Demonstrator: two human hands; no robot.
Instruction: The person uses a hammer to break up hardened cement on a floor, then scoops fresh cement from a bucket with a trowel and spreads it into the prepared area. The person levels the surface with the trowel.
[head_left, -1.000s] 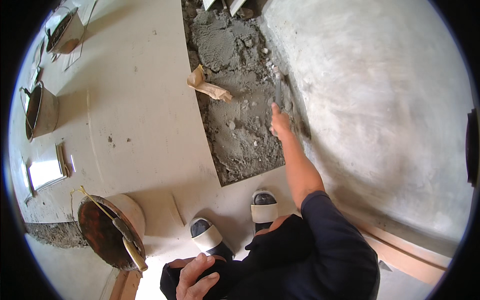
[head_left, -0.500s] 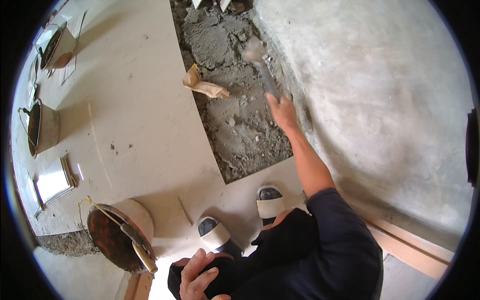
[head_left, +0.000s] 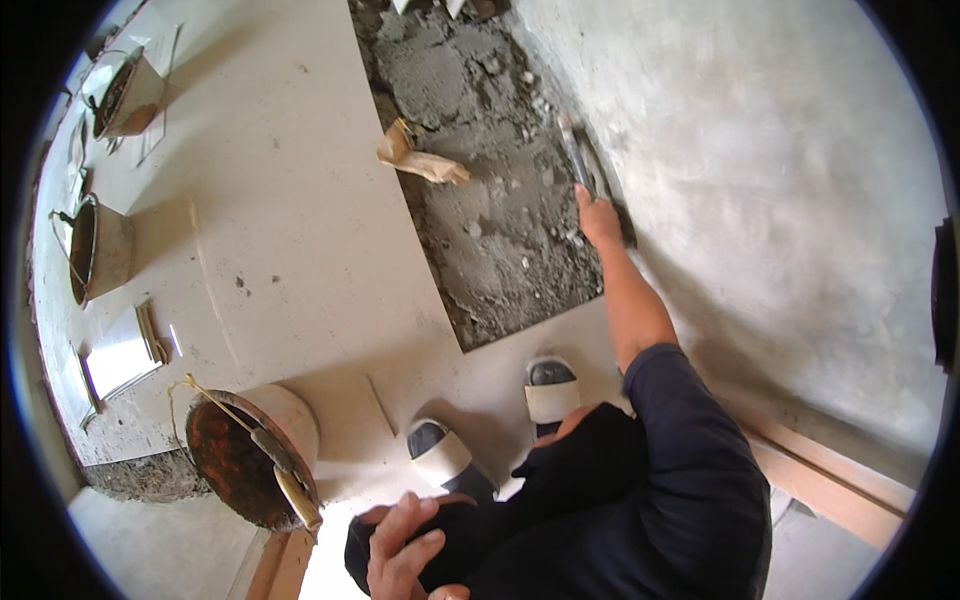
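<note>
My right hand [head_left: 599, 220] is closed around a slim tool [head_left: 576, 155] with a grey shaft and a paler end. The tool points away from me over the rough grey mortar bed [head_left: 480, 215], its end close against the foot of the plastered wall [head_left: 750, 150]. I cannot make out exactly which kind of tool it is. Low in the view, my left hand [head_left: 403, 548] rests by my dark-clothed knee, fingers loosely bent and apart, nothing visible in them. A crumpled piece of brown paper [head_left: 425, 163] lies over the left edge of the mortar.
Pale floor tiles [head_left: 300, 200] border the mortar on the left. A bucket [head_left: 290, 420] with a wooden-handled tool [head_left: 296, 498] across its rim stands at lower left. Two more buckets [head_left: 108, 247] [head_left: 140, 100] and a tile stack [head_left: 125, 350] line the far left.
My right hand has moved right and slightly toward me, bringing the tool from the middle of the mortar to the wall's foot. My left hand stays by my knee. The view has shifted slightly.
</note>
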